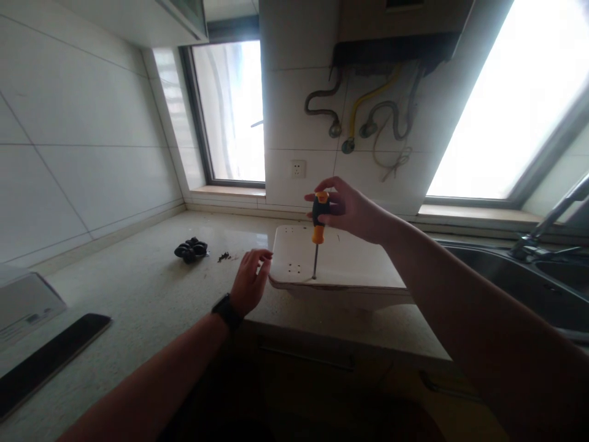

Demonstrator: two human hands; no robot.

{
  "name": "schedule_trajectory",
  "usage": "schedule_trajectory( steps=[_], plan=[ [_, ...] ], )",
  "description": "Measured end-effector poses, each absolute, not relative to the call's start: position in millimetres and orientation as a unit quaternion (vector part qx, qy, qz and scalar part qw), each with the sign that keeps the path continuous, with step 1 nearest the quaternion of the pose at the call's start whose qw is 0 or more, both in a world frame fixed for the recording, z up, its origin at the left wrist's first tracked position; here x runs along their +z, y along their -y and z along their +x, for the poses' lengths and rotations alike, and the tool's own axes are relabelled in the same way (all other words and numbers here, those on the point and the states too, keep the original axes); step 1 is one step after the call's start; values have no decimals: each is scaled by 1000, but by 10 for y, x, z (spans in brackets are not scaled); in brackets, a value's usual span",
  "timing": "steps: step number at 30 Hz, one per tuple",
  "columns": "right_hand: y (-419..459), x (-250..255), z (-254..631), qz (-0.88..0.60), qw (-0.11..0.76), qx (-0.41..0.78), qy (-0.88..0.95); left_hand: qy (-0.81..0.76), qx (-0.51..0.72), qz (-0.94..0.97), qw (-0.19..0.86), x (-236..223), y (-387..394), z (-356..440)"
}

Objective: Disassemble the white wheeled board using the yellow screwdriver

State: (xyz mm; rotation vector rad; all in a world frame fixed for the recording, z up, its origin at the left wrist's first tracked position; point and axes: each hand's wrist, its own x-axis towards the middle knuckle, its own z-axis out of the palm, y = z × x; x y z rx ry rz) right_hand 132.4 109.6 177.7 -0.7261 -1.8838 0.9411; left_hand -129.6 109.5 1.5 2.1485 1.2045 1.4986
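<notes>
Right grip [345,209]: fingers closed around a screwdriver [321,215], black-and-orange handle, shaft near upright, centre of the frame. Left grip [251,279]: loosely curled, nothing enclosed, fingertips at the panel's left end.

Step in hand, as judged: screw-driving, direction of turn not discernible. Further turning would call for a seated tip, an aligned shaft and steady downward pressure.

White panel [363,255]: centre of the frame, lying on the bench [151,307]; flat-topped, rounded corners, small holes grouped near its left end, darker marks along the front edge; screwdriver tip near that edge.

Sundries: black lobed items [190,250] and small dark pieces [224,256], left of centre; dark flat slab [50,356] and white box [27,301], lower left; sink [501,282], right.
</notes>
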Motion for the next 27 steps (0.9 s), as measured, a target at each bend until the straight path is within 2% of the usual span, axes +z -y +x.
schedule_trajectory(
  steps=[2,7,12,15,19,27],
  plan=[
    [-1127,1690,1342,-262,468,398,744,-362,463,791,171,215,-1109,-1143],
    [-1233,1483,1368,-209,511,422,719,-278,382,801,368,529,-1191,-747],
    [-1194,1452,1360,-197,515,433,713,-219,384,779,445,569,-1226,-535],
    [-1183,1467,1345,-220,517,382,734,-232,397,762,455,556,-1226,-491],
    [-1197,1483,1284,-300,541,290,730,-265,407,769,416,583,-1224,-490],
    [-1165,1472,1143,-299,567,343,687,-314,420,741,419,626,-1252,-487]
  ],
)
